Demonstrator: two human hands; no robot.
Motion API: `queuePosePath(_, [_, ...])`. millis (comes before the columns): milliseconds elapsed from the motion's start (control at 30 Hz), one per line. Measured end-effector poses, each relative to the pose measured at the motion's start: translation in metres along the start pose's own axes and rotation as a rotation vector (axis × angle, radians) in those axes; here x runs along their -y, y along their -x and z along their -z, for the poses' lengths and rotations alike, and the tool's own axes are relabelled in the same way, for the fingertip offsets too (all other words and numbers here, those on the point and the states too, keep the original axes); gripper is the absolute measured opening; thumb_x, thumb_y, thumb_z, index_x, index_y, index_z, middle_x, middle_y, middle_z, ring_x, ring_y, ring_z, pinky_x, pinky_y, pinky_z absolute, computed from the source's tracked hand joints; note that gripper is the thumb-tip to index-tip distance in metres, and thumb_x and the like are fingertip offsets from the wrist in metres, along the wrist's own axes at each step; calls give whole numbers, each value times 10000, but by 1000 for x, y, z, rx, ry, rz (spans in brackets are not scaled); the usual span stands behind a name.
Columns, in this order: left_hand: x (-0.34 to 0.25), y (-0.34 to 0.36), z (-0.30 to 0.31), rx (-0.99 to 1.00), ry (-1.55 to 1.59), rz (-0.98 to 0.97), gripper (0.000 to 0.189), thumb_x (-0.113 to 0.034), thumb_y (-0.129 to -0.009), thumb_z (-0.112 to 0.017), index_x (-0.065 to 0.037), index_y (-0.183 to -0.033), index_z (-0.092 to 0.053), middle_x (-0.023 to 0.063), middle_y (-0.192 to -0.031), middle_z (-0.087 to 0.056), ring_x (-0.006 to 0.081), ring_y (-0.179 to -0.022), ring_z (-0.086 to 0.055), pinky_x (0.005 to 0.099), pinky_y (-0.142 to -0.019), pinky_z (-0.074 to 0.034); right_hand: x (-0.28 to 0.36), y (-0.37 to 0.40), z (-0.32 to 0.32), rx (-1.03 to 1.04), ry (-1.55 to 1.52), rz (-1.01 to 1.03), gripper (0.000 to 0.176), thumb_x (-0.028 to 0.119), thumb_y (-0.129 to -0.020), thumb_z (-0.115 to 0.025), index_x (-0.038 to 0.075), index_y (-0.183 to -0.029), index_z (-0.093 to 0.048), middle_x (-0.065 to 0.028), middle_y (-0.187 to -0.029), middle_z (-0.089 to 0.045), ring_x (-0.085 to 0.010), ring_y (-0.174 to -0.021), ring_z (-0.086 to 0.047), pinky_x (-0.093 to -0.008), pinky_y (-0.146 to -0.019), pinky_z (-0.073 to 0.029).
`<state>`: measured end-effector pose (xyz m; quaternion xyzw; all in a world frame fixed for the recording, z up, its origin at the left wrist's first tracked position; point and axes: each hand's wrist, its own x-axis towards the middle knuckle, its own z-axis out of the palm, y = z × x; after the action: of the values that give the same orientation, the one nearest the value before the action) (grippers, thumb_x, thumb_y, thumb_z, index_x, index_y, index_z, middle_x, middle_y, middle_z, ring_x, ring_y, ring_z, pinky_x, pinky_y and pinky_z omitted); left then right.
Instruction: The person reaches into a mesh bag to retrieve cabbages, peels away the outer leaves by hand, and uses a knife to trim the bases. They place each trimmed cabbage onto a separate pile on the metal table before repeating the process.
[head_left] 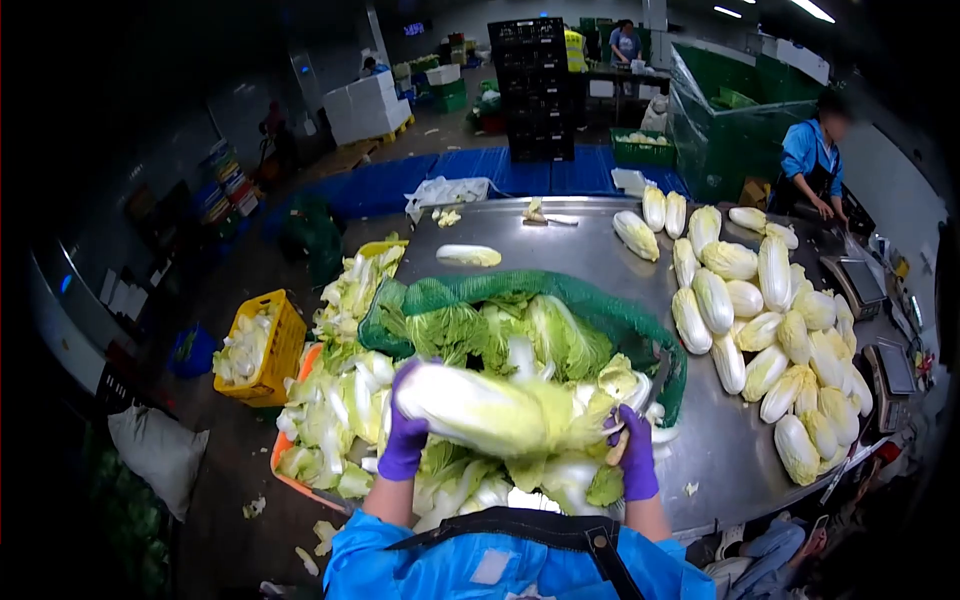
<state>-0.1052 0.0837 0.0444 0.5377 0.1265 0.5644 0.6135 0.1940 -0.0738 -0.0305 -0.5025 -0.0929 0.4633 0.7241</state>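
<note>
A napa cabbage point(480, 408), white at its left end and yellow-green toward the right, is held level in front of me and slightly blurred. My left hand point(402, 435), in a purple glove, is closed around its white end. At the leafy end, my right hand point(634, 455), gloved alike, has its fingers closed on a small tan piece, whose kind I cannot make out. Behind the cabbage lies a green mesh sack point(520, 285), opened around leafy cabbages point(565, 340). Loose leaves point(340, 420) are heaped below and to the left.
Many trimmed cabbages point(760, 330) lie on the right of the metal table point(590, 235). A knife point(550, 218) is at the far edge. A yellow crate point(262, 345) of leaves stands left. A co-worker point(812, 165) stands beside scales point(890, 370) at right.
</note>
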Motion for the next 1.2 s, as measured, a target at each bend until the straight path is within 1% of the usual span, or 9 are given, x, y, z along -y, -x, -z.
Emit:
queuePosePath(133, [-21, -14, -8, -51, -41, -113, 985, -331, -518, -812, -100, -1326, -299, 208, -1312, -378, 351, -1172, -426, 443, -984, -361, -3, -12, 4, -343, 1092, 655, 188, 112, -725, -620, 65, -906, -637, -57, -657, -603, -150, -545, -548, -296, -527, -440])
queuePosePath(400, [-25, -16, -25, 128, 60, -99, 986, -304, -526, -816, -130, -1340, -287, 213, -1331, -348, 420, -1153, -431, 496, -948, -390, 25, 34, -54, 506, 469, 302, 611, 191, -788, -648, 54, -1321, -383, -105, -1212, -536, -126, -810, -574, -256, -790, -452])
queuePosePath(500, [-30, -19, -42, 36, 108, -61, 1003, -435, -548, -777, -139, -1355, -260, 217, -1359, -304, 446, -1150, -419, 529, -939, -397, -11, 27, -53, 567, 191, -160, 524, 273, -837, -601, 28, -1267, -431, -54, -943, -594, -60, -658, -507, -195, -530, -423])
queuePosePath(667, [-33, -18, -37, 5, 187, -128, 990, -481, -577, -755, -178, -1373, -249, 200, -1392, -263, 463, -1158, -399, 557, -921, -399, -31, 29, -46, 544, 231, -301, 264, 312, -863, -560, 56, -920, -534, -17, -687, -528, -88, -504, -469, -221, -439, -378])
queuePosePath(733, [-43, -18, -49, 178, 453, -222, 585, -396, -782, -584, -125, -1273, -419, 223, -1335, -346, 477, -1130, -420, 535, -922, -408, -34, 37, -49, 657, -80, -485, 290, 366, -862, -539, 79, -900, -512, -35, -608, -507, -125, -490, -479, -239, -436, -374])
queuePosePath(767, [-53, -20, -47, 276, 470, -58, 418, -409, -891, -409, -147, -1200, -512, 184, -1329, -380, 451, -1123, -441, 541, -892, -432, -29, 47, -65, 383, -195, -505, 320, 399, -855, -525, 88, -921, -489, -54, -548, -486, -144, -462, -472, -246, -418, -365])
queuePosePath(933, [-30, -37, -62, 67, 152, -176, 559, -381, -895, -430, -133, -1368, -265, 134, -1391, -314, 302, -1265, -322, 489, -1024, -307, -25, 35, -69, 547, -149, -67, 283, 229, -823, -618, 10, -952, -492, -74, -572, -529, -169, -431, -511, -291, -431, -437])
queuePosePath(1000, [37, 4, 20, -148, 482, 375, 631, -411, -858, -507, -120, -1366, -271, 116, -1390, -319, 314, -1262, -315, 483, -1037, -283, -23, 33, -67, 385, -130, 56, 247, 194, -814, -631, 6, -910, -502, -68, -540, -516, -164, -423, -508, -288, -425, -432])
queuePosePath(1200, [91, 30, -12, -372, 817, 354, 743, -478, -770, -612, -104, -1338, -312, 108, -1346, -376, 314, -1205, -384, 469, -1031, -294, -18, 40, -59, 304, 446, 79, 213, 141, -785, -663, 15, -703, -512, -55, -550, -523, -134, -396, -502, -265, -369, -402])
